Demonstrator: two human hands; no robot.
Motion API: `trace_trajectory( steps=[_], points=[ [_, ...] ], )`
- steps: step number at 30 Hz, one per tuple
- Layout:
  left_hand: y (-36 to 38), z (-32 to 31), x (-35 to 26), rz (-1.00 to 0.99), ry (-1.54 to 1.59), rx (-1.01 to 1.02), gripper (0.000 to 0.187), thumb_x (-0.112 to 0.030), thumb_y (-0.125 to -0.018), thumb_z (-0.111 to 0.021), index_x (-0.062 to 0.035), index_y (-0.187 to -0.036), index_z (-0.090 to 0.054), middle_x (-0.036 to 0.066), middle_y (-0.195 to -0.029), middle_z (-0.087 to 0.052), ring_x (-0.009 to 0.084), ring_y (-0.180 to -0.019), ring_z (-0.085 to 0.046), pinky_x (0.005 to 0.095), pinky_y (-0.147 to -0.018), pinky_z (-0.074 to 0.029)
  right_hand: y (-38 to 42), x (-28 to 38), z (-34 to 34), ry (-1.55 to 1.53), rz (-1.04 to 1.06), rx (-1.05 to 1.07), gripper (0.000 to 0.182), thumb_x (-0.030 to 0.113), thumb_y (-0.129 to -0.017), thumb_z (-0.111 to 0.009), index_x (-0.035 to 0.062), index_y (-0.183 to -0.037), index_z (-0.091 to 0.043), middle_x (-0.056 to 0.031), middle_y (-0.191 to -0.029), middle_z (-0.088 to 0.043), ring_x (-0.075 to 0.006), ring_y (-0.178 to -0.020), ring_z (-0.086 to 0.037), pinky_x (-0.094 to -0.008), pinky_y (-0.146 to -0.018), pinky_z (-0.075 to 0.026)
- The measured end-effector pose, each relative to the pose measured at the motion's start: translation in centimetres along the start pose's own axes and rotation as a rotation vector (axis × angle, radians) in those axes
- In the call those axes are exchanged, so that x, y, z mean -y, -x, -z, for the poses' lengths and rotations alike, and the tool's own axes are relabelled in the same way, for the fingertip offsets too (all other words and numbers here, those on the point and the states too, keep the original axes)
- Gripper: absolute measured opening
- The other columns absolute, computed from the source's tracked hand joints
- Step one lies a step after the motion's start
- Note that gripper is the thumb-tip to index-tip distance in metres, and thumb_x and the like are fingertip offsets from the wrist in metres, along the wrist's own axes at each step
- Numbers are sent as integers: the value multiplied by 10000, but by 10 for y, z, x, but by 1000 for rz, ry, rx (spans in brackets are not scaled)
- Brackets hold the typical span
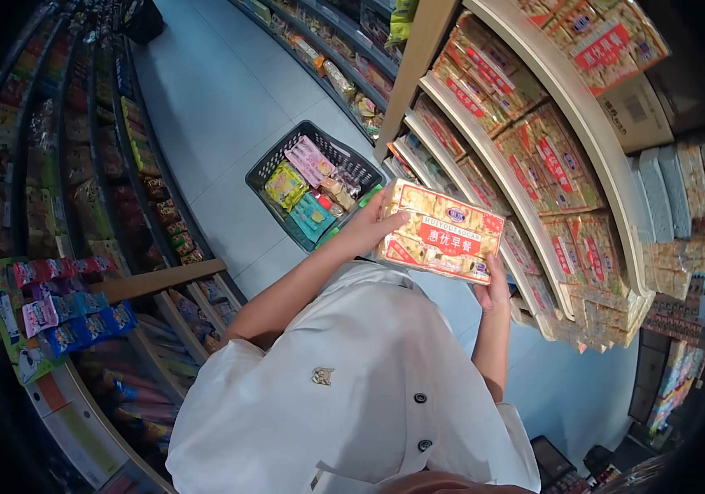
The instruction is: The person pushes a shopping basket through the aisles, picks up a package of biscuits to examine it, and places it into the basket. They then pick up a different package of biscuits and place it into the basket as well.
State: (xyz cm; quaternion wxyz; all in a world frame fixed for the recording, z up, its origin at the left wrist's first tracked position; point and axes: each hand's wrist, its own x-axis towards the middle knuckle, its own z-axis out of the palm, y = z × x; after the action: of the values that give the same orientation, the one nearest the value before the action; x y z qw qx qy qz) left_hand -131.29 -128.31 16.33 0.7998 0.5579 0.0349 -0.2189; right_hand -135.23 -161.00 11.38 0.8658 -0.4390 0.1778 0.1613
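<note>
A packet of crackers (443, 233) with a red-and-cream label and Chinese lettering is held up in front of my chest. My left hand (366, 224) grips its left end, with the thumb across the front. At the lower right corner, my right hand (494, 286) is closed around the edge. The packet's underside and most of the fingers behind it are hidden. Just beyond my left hand, a black shopping basket (255, 175) stands on the floor. In it lie a pink packet (311, 160), a yellow-green packet (286, 186) and a teal packet (312, 216).
To my right, tiered shelves (497, 169) carry similar cracker packets (546, 160). A cardboard box (637, 114) sits above them. Stocked shelves (64, 148) run along the left, with hanging small bags (81, 317) nearer me. Between the shelves runs a tiled floor (212, 90).
</note>
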Motion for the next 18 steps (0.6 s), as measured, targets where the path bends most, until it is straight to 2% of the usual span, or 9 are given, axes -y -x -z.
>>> trace_trajectory(
  steps=[2,5,6,9,10,11,13,14,18],
  points=[
    [-1,24,2,1,9,-40,703,-246,-993,-604,-11,-1535,-223,108,-1372,-523,142,-1202,-552,295,-1013,-463,-9,3,-46,62,0,27,581,99,-922,-642,4,-1439,-395,-133,-1350,-578,-221,-1200,-599,-374,-1015,-499],
    [-5,67,35,7,91,-84,630,-233,-1006,-583,3,-1506,-281,93,-1337,-552,127,-1162,-573,292,-999,-468,-30,-5,-88,187,38,13,590,84,-915,-643,9,-1445,-395,-131,-1343,-584,-217,-1195,-603,-361,-1020,-491],
    [-10,88,68,-67,-58,-130,581,-231,-1009,-582,23,-1470,-336,71,-1267,-598,113,-1121,-589,286,-964,-486,-37,-7,-106,237,59,-1,601,72,-910,-646,17,-1452,-391,-125,-1333,-592,-212,-1182,-609,-355,-1024,-486],
    [28,115,55,13,-168,-85,601,-253,-1001,-600,36,-1462,-344,100,-1230,-627,129,-1131,-592,278,-957,-484,-66,-14,-142,421,41,-11,580,63,-909,-648,27,-1436,-409,-121,-1316,-605,-205,-1168,-615,-350,-1013,-490],
    [32,121,75,17,-325,-208,653,-319,-948,-665,47,-1424,-408,175,-1227,-643,211,-1169,-606,317,-987,-474,-77,-15,-154,490,51,-27,556,43,-901,-655,30,-1409,-429,-122,-1284,-620,-190,-1143,-623,-338,-985,-502],
    [36,128,94,20,-300,-224,653,-319,-948,-665,47,-1424,-408,175,-1227,-643,211,-1169,-606,317,-987,-474,-90,-17,-160,513,34,-19,556,43,-901,-655,30,-1409,-429,-122,-1284,-620,-190,-1143,-623,-338,-985,-502],
    [45,137,111,71,-751,-278,709,-383,-876,-721,46,-1383,-472,245,-1284,-605,314,-1214,-588,376,-1032,-450,-116,-19,-174,700,83,8,552,30,-888,-673,33,-1388,-439,-126,-1254,-630,-182,-1110,-634,-331,-956,-515],
    [48,141,123,57,-730,-310,696,-418,-824,-725,23,-1327,-532,224,-1296,-593,352,-1212,-569,435,-1018,-457,-127,-21,-181,693,75,-4,560,24,-880,-682,32,-1381,-433,-129,-1238,-631,-185,-1087,-641,-331,-934,-523],
    [53,147,134,13,-744,-389,684,-410,-811,-742,-2,-1325,-547,225,-1282,-599,367,-1197,-575,427,-1027,-455,-175,-36,-214,731,-3,43,556,51,-884,-692,36,-1367,-417,-133,-1226,-630,-200,-1078,-645,-337,-910,-536]
  ],
)
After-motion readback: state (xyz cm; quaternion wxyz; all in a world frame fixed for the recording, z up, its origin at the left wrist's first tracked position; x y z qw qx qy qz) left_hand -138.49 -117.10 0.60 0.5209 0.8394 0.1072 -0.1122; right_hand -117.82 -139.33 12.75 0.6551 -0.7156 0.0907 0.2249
